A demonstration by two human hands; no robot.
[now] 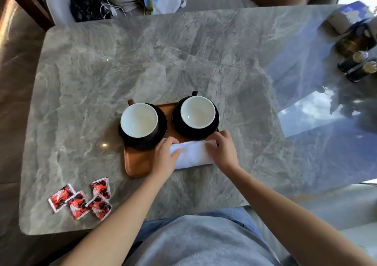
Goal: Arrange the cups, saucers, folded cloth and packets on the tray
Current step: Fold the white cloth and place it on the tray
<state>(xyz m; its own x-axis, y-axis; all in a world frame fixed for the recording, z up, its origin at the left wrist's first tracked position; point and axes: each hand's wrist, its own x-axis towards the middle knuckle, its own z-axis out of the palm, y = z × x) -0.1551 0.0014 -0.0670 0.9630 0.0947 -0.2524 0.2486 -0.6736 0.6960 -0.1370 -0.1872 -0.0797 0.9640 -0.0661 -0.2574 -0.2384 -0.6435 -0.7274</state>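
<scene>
Both hands, L hand [164,159] & R hand [222,151], fingers clamped on folded cloth [192,153] ends.

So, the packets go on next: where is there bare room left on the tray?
The tray's near-left corner is bare, bordered by the left saucer behind and the left hand on the folded cloth. Elsewhere it's crowded: the right saucer, cloth and right hand fill the rest.

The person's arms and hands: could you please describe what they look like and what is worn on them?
Both forearms are bare up to the frame edge, with no sleeves in view. The left hand and right hand wear no gloves, and no rings, watch or bracelets are visible. A grey top covers the torso.
</scene>
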